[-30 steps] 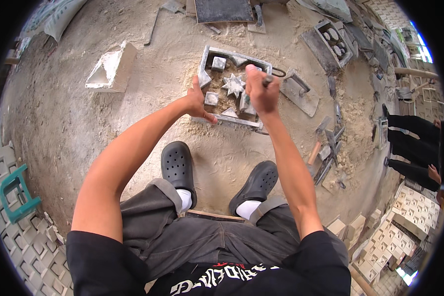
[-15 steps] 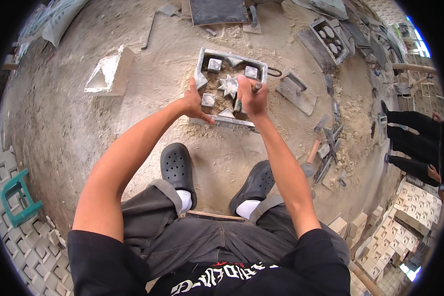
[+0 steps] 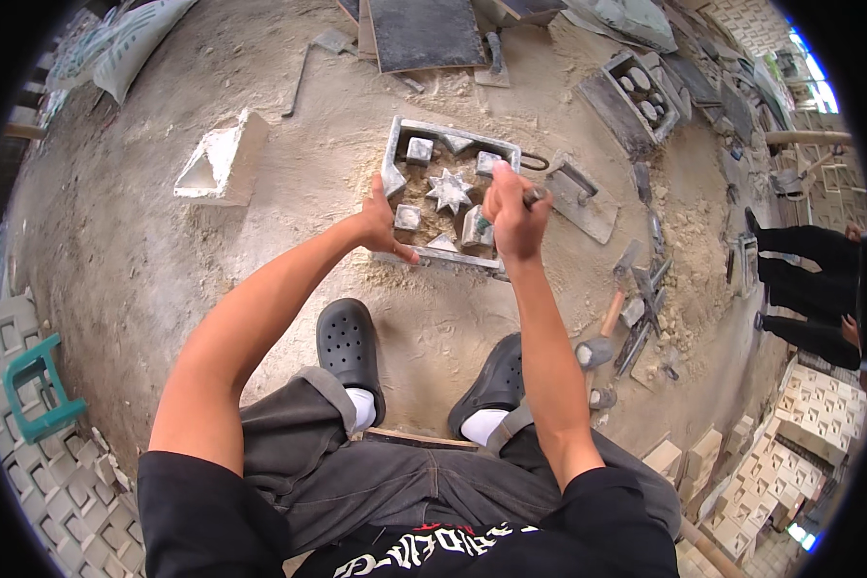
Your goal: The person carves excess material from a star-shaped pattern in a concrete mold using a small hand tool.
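A grey rectangular mould (image 3: 443, 126) lies on the dusty ground in front of me. Inside it, an eight-pointed star (image 3: 449, 191) stands among small square blocks and wedge pieces, with sandy material between them. My left hand (image 3: 380, 226) spans the mould's near left corner, its thumb along the near wall and fingers stretched up the left wall. Over the right side, my right hand (image 3: 516, 217) is closed around the round handle (image 3: 535, 197) of a hand tool. The tool's lower end, by the near right block (image 3: 476, 227), is mostly hidden.
A plastering float (image 3: 583, 197) lies right of the mould, beyond a wire loop (image 3: 535, 162). A hammer (image 3: 612, 313) and loose tools lie nearer right. At the left sits a white hollow block (image 3: 223, 162). Another mould (image 3: 641, 89) stands far right; people in dark trousers (image 3: 809, 275) are at the right edge.
My right hand has moved right with the tool, away from the star, uncovering the near right block. My left hand stays at the corner. The whole view has shifted slightly.
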Demonstrator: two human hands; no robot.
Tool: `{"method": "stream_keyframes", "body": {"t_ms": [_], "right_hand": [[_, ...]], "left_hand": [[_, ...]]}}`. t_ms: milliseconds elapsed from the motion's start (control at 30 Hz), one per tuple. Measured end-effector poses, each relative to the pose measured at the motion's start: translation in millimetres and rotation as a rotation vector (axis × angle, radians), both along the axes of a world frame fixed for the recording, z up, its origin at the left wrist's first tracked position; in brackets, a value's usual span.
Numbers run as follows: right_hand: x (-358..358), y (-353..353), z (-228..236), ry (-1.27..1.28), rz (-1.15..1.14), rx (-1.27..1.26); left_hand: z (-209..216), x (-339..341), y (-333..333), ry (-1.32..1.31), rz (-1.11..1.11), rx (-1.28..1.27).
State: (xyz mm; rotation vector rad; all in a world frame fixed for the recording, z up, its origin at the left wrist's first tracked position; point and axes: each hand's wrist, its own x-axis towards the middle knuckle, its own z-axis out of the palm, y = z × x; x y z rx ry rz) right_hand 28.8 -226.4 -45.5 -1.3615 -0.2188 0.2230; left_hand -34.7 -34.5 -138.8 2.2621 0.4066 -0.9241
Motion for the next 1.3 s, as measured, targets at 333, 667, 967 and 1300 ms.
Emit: {"method": "stream_keyframes", "body": {"t_ms": [333, 667, 967, 1300], "right_hand": [[3.1, -5.1, 15.4, -0.195, 0.164, 0.071], [9.9, -18.2, 3.2, -0.115, 0.364, 0.148], [10.3, -8.5, 11.0, -0.136, 0.503, -0.083], [3.7, -2.0, 8.6, -0.212, 0.321, -0.089]], "left_hand": [[-6.1, -0.5, 1.4, -0.04, -0.024, 0.022], [-2.8, -1.4, 1.4, -0.039, -0.044, 0.012], [-5.9, -1.6, 2.6, -0.05, -0.037, -0.009], [-21.6, -3.6, 0.9, -0.094, -0.008, 0.004]]}}
